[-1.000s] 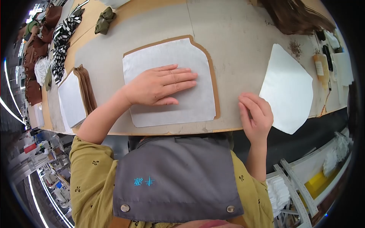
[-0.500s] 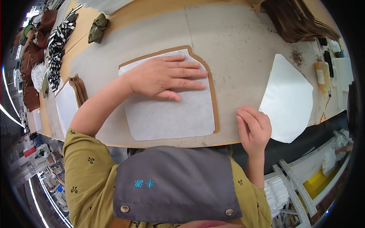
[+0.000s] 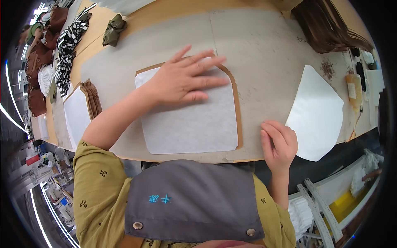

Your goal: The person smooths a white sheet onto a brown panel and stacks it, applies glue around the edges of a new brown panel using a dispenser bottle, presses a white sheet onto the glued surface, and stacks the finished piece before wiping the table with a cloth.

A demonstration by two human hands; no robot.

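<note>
My left hand [image 3: 188, 78] lies with fingers spread over the upper part of a white sheet [image 3: 190, 128]. The sheet rests on a slightly larger brown piece [image 3: 238, 120], whose edge shows along the top and right. Near the table's front edge, my right hand [image 3: 280, 142] has its thumb and fingers pinched together; whatever may be between them is too small to make out. Beside it on the right lies a white curved piece [image 3: 317, 113], overhanging the table edge.
A stack of brown-edged pieces [image 3: 93, 99] sits at the left. Farther back are a green cloth bundle [image 3: 114, 30] and striped fabric [image 3: 70, 45]. Brown layered material [image 3: 331, 29] lies at the back right, above a glue bottle [image 3: 354, 91]. A person [image 3: 35, 33] is far left.
My left hand has slid up across the white sheet and its fingers have spread wider. My right hand keeps its pinch beside the curved piece. The camera view has shifted slightly.
</note>
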